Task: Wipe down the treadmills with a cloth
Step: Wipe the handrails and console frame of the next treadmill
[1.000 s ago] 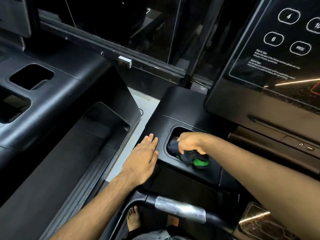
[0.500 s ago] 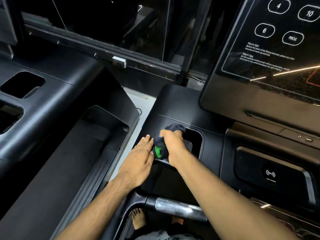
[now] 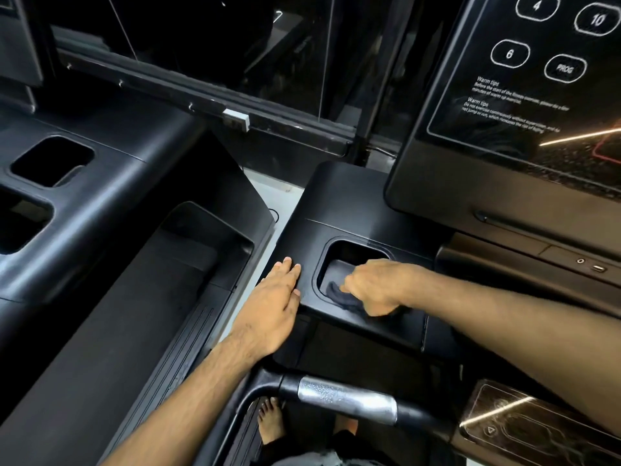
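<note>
A black treadmill console (image 3: 339, 203) lies in front of me, with a cup-holder recess (image 3: 349, 260) in its left wing. My right hand (image 3: 376, 285) grips a dark cloth (image 3: 339, 294) and presses it on the near rim of that recess; most of the cloth is hidden under the fist. My left hand (image 3: 275, 301) rests flat, fingers straight, on the console's left edge beside the recess. The glossy display panel (image 3: 524, 105) with numbered buttons rises at the upper right.
A second treadmill (image 3: 100, 203) with its own recesses stands to the left, across a narrow strip of pale floor (image 3: 272, 200). A handlebar with a metal grip sensor (image 3: 346, 398) crosses below my arms. My bare foot (image 3: 270, 422) shows on the deck. Dark glass lies behind.
My right hand swept the cloth from the recess's left rim back to its near-right rim; the cloth's green patch no longer shows. The left hand has stayed flat on the console edge.
</note>
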